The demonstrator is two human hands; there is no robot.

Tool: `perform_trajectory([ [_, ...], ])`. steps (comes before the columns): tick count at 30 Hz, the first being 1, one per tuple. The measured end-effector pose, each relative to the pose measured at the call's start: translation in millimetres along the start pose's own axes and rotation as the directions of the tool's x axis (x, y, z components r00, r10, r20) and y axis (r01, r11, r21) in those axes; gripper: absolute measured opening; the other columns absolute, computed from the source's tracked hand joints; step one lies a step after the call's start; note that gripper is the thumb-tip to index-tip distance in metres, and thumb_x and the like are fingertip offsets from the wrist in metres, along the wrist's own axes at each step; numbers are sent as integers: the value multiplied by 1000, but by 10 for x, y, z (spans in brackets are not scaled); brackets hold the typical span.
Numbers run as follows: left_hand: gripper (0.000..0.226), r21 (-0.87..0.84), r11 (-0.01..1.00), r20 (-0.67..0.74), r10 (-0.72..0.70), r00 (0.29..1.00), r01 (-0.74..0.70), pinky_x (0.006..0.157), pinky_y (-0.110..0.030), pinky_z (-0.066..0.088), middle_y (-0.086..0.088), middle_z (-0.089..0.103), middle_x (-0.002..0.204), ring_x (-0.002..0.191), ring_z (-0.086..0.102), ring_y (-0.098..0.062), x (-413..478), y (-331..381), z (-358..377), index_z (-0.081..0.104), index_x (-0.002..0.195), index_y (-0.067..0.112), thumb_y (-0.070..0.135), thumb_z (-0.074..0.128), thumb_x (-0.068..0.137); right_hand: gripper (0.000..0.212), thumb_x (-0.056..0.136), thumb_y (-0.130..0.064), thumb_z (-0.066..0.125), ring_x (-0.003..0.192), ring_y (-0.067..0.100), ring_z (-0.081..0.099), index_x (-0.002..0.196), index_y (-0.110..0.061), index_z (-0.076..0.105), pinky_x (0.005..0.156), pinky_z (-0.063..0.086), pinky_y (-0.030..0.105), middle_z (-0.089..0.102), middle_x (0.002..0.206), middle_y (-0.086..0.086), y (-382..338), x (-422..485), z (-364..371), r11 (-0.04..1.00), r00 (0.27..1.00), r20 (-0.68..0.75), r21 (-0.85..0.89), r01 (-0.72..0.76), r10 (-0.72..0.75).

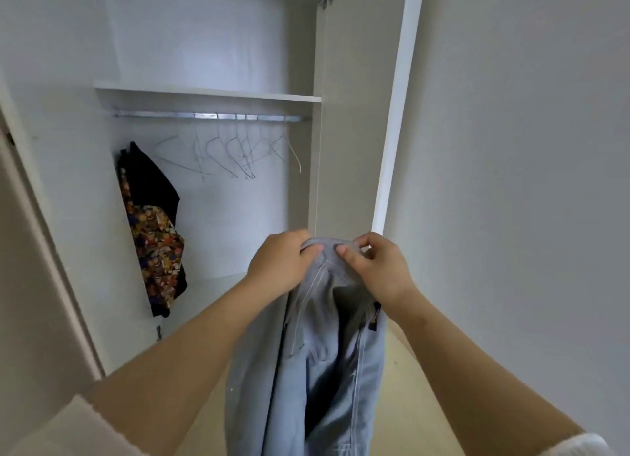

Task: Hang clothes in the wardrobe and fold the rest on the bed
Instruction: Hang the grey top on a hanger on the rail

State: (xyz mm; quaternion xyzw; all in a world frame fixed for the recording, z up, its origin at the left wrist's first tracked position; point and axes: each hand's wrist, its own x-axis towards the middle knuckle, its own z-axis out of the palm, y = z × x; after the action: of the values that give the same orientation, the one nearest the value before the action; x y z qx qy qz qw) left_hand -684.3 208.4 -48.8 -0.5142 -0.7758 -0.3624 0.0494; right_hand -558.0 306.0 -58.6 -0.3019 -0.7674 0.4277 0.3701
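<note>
A pair of light blue jeans (317,363) hangs in front of me, held up by its top edge. My left hand (279,261) grips the fabric on the left and my right hand (378,268) pinches it on the right, thumbs close together. Behind them stands the open white wardrobe (238,217) with a metal rail (211,116). Several empty wire hangers (238,152) hang from the rail's middle and right. Whether a hanger sits inside the jeans is hidden.
A black garment (150,179) and a patterned orange-and-purple garment (158,254) hang at the wardrobe's left side. A white shelf (208,92) runs above the rail. An open wardrobe door (399,108) stands to the right, beside a plain wall (511,183).
</note>
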Motion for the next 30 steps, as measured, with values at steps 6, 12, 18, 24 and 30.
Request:
perform_trajectory([
  [6,41,275,959,-195,-19,981,73,50,-27,27,7,44,58,68,51,-20,704,-564,-141,36,58,22,42,47,92,30,90,-35,57,64,13,50,70,-15,49,58,42,19,53,67,0,152,876,713,991,990,127,121,51,-66],
  [12,44,152,961,-363,-162,917,230,52,-29,28,4,39,55,58,43,-16,1470,-1087,-165,34,55,19,37,48,94,17,90,-27,57,79,21,59,89,-10,57,74,50,31,61,82,4,280,1881,1431,991,872,473,92,94,-126],
  [18,43,-43,946,-491,-300,818,321,53,-15,34,-9,53,65,57,45,-10,1839,-1818,-440,55,69,1,36,51,92,35,95,-26,47,79,22,53,99,6,62,78,47,36,63,92,18,479,2459,2151,985,811,576,-49,166,-108],
  [24,41,158,836,-505,-388,771,525,54,-25,32,-1,48,59,58,44,-10,1972,-2782,-696,47,62,11,38,51,92,22,99,-22,38,74,5,51,86,-17,55,63,39,14,56,83,-5,311,3186,2838,967,855,498,254,12,-141],
  [30,34,39,831,-402,-496,770,555,57,-22,36,2,55,67,65,52,-11,2353,-3818,-759,53,66,18,46,63,82,21,96,-20,46,75,13,54,83,-10,59,70,45,23,60,80,1,129,3955,3723,955,898,424,296,-11,-121],
])
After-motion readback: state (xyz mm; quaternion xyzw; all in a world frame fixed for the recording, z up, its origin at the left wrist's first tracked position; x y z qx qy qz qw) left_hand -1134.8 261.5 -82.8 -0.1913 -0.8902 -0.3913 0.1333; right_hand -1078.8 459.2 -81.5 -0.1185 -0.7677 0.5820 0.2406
